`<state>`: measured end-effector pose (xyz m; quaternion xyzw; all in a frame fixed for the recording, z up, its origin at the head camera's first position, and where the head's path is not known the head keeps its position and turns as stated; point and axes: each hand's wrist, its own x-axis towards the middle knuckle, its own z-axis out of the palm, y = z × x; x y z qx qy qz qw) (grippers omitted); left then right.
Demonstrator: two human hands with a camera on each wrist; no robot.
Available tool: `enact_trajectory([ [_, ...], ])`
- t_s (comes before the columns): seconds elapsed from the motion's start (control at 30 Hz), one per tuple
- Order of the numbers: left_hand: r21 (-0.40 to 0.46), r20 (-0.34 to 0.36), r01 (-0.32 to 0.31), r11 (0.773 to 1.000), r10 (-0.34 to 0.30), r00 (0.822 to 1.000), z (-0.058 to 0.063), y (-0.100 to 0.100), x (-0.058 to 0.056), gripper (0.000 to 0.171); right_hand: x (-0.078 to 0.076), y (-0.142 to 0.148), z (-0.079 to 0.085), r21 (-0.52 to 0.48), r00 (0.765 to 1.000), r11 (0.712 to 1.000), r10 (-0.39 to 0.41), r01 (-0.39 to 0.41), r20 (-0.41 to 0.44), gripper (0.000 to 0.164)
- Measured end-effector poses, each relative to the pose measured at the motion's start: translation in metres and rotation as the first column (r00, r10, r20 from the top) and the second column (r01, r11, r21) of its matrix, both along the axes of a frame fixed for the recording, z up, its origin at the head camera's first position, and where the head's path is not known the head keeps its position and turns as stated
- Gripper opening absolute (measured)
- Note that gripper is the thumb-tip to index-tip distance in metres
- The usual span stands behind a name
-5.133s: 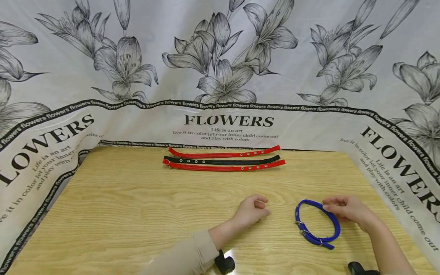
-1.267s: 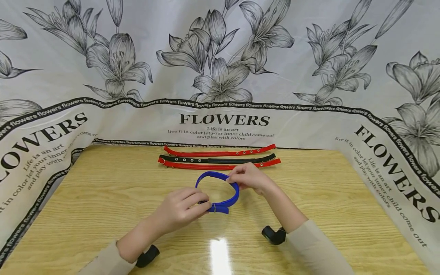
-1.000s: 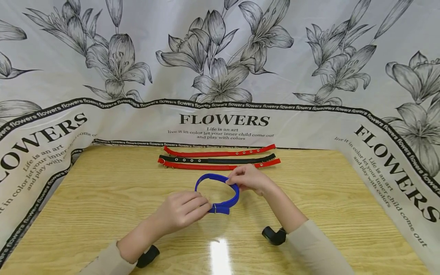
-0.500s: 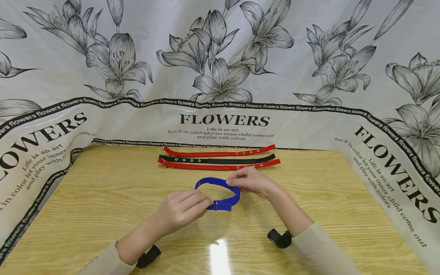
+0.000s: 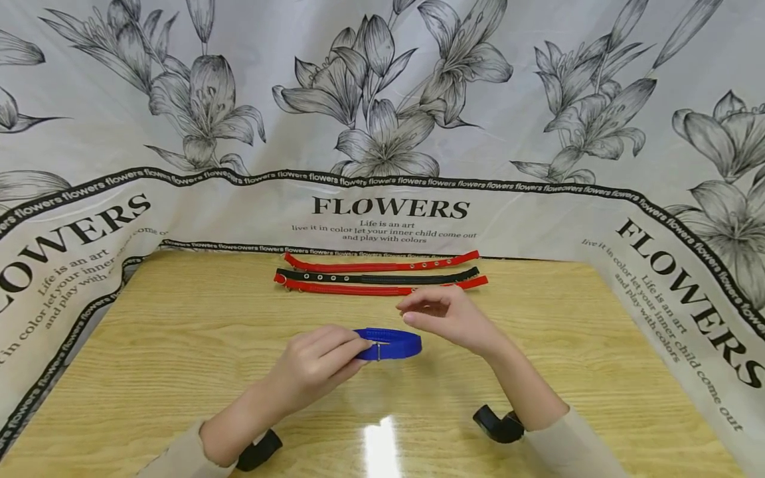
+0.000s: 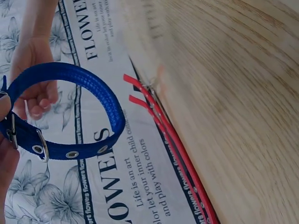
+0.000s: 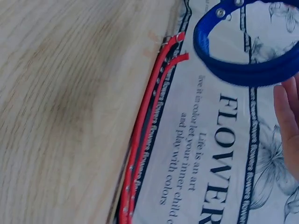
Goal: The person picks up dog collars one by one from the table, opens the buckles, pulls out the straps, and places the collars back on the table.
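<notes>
A blue buckled collar (image 5: 397, 346), closed into a loop, is held above the table by my left hand (image 5: 317, 358), whose thumb and fingers pinch it at the buckle end. In the left wrist view the blue collar (image 6: 70, 151) shows its metal buckle, a D-ring and several eyelets. Just to the right of the loop my right hand (image 5: 457, 322) hovers with relaxed, parted fingers and grips nothing. The right wrist view shows the blue collar (image 7: 252, 74) with the fingers of the right hand (image 7: 290, 126) beside it.
At the back of the wooden table (image 5: 209, 332) lie a red collar (image 5: 382, 267), a black collar (image 5: 394, 279) and another red collar (image 5: 358, 289), stretched out side by side. Behind them hangs a white cloth (image 5: 388, 222) printed with flowers and text.
The blue collar came from the table's right side to the middle, into both hands. Since half a second ago it has tilted flatter, and my right hand has let go and moved right.
</notes>
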<state>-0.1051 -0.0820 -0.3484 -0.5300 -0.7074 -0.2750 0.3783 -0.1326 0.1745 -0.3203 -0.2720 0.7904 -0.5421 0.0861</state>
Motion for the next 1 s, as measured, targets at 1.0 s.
enact_trajectory([
  [1.0, 0.159, 0.464, 0.126, 0.979, -0.187, 0.866, 0.009, 0.006, 0.007, 0.016, 0.034, -0.034, -0.003, -0.131, 0.942, 0.987, 0.049, -0.097, -0.333, 0.021],
])
